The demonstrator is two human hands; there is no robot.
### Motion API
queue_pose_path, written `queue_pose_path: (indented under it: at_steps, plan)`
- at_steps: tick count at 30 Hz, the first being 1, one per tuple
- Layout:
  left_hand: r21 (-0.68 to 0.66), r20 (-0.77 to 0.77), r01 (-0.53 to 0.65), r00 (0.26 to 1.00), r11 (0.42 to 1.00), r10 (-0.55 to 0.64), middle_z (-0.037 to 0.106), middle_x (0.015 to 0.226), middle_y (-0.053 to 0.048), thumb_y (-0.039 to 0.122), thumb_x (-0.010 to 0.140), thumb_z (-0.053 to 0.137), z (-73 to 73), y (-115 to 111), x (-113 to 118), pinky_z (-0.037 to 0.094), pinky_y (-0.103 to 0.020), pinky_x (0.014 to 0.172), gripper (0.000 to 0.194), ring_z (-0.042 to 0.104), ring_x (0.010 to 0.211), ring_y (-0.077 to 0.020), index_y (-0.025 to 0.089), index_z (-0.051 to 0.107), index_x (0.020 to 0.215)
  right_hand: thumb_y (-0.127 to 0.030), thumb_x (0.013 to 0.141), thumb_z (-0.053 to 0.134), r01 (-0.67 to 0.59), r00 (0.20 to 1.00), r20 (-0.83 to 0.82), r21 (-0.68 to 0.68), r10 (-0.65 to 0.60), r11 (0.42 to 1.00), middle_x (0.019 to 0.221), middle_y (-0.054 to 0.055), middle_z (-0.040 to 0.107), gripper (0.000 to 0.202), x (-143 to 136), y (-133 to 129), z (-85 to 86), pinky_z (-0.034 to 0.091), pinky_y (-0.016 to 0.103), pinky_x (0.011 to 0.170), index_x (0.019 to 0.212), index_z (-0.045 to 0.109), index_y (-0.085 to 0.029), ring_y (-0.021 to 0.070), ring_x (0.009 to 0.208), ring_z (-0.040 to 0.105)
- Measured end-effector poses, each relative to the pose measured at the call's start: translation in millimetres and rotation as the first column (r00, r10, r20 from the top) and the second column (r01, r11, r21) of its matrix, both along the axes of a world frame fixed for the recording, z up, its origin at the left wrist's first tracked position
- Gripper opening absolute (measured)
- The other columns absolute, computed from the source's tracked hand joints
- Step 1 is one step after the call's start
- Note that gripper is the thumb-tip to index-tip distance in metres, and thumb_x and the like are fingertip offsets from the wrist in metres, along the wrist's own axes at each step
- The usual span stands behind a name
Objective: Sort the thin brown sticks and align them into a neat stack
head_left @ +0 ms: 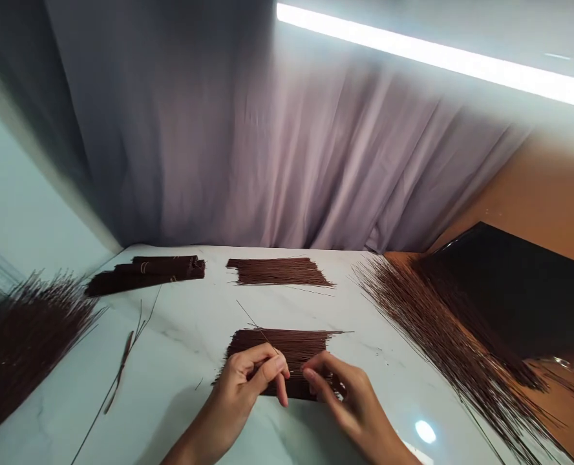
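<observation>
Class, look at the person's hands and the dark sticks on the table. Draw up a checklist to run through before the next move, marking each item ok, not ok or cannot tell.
1. Left hand grips a thin stick: ok.
2. Right hand grips a stick: cannot tell; its thumb and finger pinch, but anything between is too fine to see.
3. Near row of sticks has even ends: not ok; one stick juts well past the others on the right.
4. Far row of sticks is apart from the near row: ok, bare table between.
5. Rolled bundles are away from both hands: ok.
</observation>
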State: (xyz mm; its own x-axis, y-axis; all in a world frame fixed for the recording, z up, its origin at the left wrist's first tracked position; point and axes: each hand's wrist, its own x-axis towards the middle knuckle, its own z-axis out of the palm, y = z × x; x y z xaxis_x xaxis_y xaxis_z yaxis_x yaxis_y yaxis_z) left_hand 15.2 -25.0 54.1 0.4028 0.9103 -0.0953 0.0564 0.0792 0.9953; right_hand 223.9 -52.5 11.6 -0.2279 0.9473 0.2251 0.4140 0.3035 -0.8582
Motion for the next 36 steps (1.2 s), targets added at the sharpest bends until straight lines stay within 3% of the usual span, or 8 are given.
queue_pose_path:
  at_steps: [6,9,13,19,26,31,34,36]
  plan:
    - [-0.13,0.115,0.143,0.985,0.981,-0.128,0.067,0.056,-0.001,0.041,0.096,0.056,-7.9,-1,-3,0.013,-0.025,0.046,0.031,0.023,0.045,-0.0084,0.017,0.065,0.078,-0.049,0.101,0.052,-0.072,0.997,-0.012,-0.136,0.071,0.988,0.075,0.001,0.066,0.036,11,15,18.0,0.044,0.025,0.063,0.084,0.066,-0.02,0.0151,0.069,0.059]
    - [-0.074,0.093,0.112,0.99,0.991,-0.105,0.066,0.055,0.001,0.045,0.094,0.061,-14.9,1,-3,0.015,-0.023,0.044,0.03,0.023,0.044,-0.0071,0.018,0.064,0.083,-0.047,0.101,0.053,-0.082,0.994,0.059,-0.111,0.089,0.99,0.077,0.001,0.067,0.034,11,13,17.1,0.044,0.025,0.067,0.085,0.067,-0.021,0.0153,0.073,0.06]
    - [0.002,0.034,-0.044,0.998,0.999,0.044,0.068,0.064,0.001,0.046,0.091,0.068,-17.5,0,0,0.023,-0.018,0.043,0.029,0.032,0.047,-0.0058,0.018,0.066,0.084,-0.044,0.102,0.055,-0.093,0.98,0.166,-0.079,0.105,0.993,0.079,0.0,0.069,0.032,10,11,22.3,0.042,0.025,0.069,0.083,0.067,-0.021,0.0153,0.075,0.06]
    - [-0.075,0.009,-0.087,0.996,0.993,0.088,0.068,0.072,-0.002,0.051,0.09,0.068,-20.7,4,-2,0.026,-0.016,0.033,0.035,0.038,0.048,-0.0076,0.017,0.066,0.085,-0.039,0.104,0.052,-0.138,0.965,0.207,-0.122,0.162,0.983,0.081,-0.003,0.07,0.024,31,16,45.6,0.043,0.024,0.071,0.092,0.067,-0.024,0.0135,0.074,0.061]
    - [-0.107,-0.015,0.048,0.999,0.993,-0.05,0.07,0.071,-0.002,0.044,0.092,0.067,-34.2,4,-5,0.021,-0.015,0.04,0.029,0.042,0.053,-0.0076,0.017,0.062,0.083,-0.029,0.101,0.059,-0.147,0.889,0.444,0.053,0.109,0.988,0.091,0.001,0.07,0.015,49,41,57.8,0.043,0.032,0.081,0.093,0.07,-0.026,0.018,0.085,0.06]
    - [-0.115,-0.001,0.042,0.999,0.992,-0.042,0.07,0.07,-0.001,0.045,0.093,0.066,-39.9,5,-9,0.02,-0.017,0.041,0.03,0.039,0.051,-0.0075,0.017,0.062,0.083,-0.021,0.1,0.059,-0.211,0.846,0.528,0.214,0.069,0.954,0.101,0.004,0.069,0.01,43,41,68.4,0.042,0.041,0.094,0.099,0.069,-0.025,0.0228,0.105,0.056]
    - [-0.105,-0.028,0.04,0.999,0.994,-0.043,0.072,0.069,-0.002,0.045,0.09,0.068,-39.0,6,-8,0.023,-0.018,0.042,0.03,0.041,0.049,-0.008,0.017,0.064,0.082,-0.016,0.102,0.052,-0.198,0.841,0.536,0.429,-0.072,0.882,0.115,0.009,0.066,0.022,20,38,78.5,0.044,0.044,0.096,0.117,0.066,-0.025,0.0244,0.109,0.055]
    - [-0.075,-0.07,0.029,0.997,0.997,-0.035,0.07,0.063,-0.001,0.045,0.089,0.069,-37.6,5,-5,0.025,-0.02,0.043,0.031,0.041,0.047,-0.008,0.017,0.064,0.076,-0.016,0.101,0.052,-0.316,0.792,0.606,0.517,-0.079,0.795,0.129,0.011,0.06,0.032,-3,41,83.5,0.046,0.041,0.095,0.13,0.061,-0.026,0.0241,0.112,0.054]
